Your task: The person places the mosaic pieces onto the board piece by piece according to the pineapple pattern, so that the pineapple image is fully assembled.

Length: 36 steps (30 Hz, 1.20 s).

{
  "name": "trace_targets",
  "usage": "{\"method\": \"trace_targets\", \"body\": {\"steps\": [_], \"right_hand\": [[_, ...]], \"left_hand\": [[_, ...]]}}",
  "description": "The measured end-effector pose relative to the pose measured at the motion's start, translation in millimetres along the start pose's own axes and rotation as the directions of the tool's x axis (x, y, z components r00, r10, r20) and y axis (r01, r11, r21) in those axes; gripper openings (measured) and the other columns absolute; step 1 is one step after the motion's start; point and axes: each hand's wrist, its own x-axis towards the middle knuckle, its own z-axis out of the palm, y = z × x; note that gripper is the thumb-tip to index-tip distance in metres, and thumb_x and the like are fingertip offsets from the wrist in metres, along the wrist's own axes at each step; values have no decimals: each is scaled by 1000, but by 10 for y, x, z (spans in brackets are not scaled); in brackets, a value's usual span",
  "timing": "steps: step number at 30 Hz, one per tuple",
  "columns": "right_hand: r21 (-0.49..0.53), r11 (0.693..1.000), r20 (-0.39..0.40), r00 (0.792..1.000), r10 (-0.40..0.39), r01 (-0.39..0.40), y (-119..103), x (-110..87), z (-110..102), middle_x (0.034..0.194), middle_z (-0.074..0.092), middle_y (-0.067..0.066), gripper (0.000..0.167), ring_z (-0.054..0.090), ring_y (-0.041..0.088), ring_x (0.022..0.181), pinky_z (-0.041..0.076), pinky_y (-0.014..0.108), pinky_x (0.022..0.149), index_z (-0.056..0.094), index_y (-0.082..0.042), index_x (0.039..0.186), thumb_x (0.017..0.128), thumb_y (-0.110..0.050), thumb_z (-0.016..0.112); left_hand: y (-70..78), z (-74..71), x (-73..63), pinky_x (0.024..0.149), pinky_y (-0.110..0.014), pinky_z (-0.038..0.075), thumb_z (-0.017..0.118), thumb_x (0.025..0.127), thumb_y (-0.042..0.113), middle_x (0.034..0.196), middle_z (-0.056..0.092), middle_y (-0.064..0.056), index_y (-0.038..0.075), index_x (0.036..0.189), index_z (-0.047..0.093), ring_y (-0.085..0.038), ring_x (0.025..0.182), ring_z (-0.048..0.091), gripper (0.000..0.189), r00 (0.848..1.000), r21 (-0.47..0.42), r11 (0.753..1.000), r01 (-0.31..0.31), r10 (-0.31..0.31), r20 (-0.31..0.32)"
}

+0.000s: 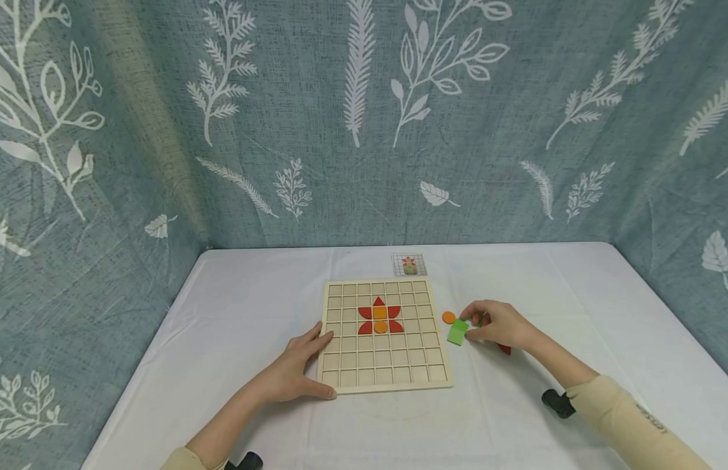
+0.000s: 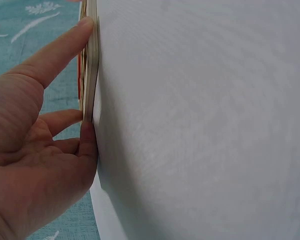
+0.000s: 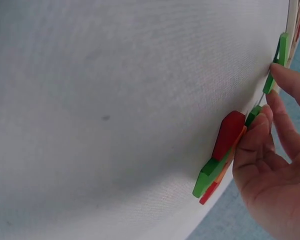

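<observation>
A square wooden grid board [image 1: 384, 376] lies on the table with red and orange pieces set in a flower-like pattern. My left hand [image 1: 294, 371], fingers spread, rests against its near left corner; the left wrist view shows fingertips along the board's side edge [image 2: 91, 70]. To the right of the board, my right hand [image 1: 500, 323] pinches a green square piece [image 1: 460, 324] between thumb and forefinger. Another green square [image 1: 455, 337] overlaps it. Under the palm lie red [image 3: 230, 134] and green [image 3: 206, 177] pieces, partly hidden by the hand in the head view.
An orange disc [image 1: 448, 317] lies between the board and the right hand. Behind the board is a small pattern card [image 1: 409, 264] with a printed grid and coloured figure. White cloth [image 1: 252, 287] covers the table, and a blue-green leaf-patterned curtain [image 1: 340, 183] hangs around it.
</observation>
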Motion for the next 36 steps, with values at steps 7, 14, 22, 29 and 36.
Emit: {"method": "trace_targets", "body": {"steps": [7,14,22,29,36], "right_hand": [[-2,1000,9,1000,-30,30,-9,13,18,83,54,0,29,45,15,67,38,27,59,67,-9,108,83,-18,78],[-7,999,-9,999,-54,54,-25,12,43,78,53,-1,27,43,11,58,37,24,53,68,-10,107,83,-18,77],[-50,998,-81,996,-41,37,-9,-8,97,76,53,-3,26,44,10,59,37,24,52,68,-9,99,80,-21,81],[-87,996,-129,991,-32,21,-20,-74,77,79,56,-2,26,46,13,67,40,27,60,69,-9,94,76,-20,84],[-84,996,-144,989,-20,8,-34,-116,64,78,54,-4,21,44,12,69,38,27,61,72,-10,90,76,-21,84]], "left_hand": [[-1,-3,-4,109,-64,22,90,67,32,161,13,-19,2,149,37,-43,143,13,102,1000,2,1000,0,0,-1],[-2,-2,-6,109,-64,22,89,67,33,161,13,-19,3,149,37,-43,144,13,102,1000,5,1000,1,-1,0],[-2,-5,-3,109,-64,21,90,67,32,161,13,-19,3,149,37,-43,144,12,102,1000,4,1000,4,-4,0],[10,-10,-9,109,-64,21,89,67,33,161,14,-18,3,149,37,-43,144,12,102,1000,10,1000,5,-5,0],[24,-10,-14,109,-64,22,90,67,32,161,14,-18,4,149,38,-43,144,13,101,1000,6,1000,9,-9,-2]]}}
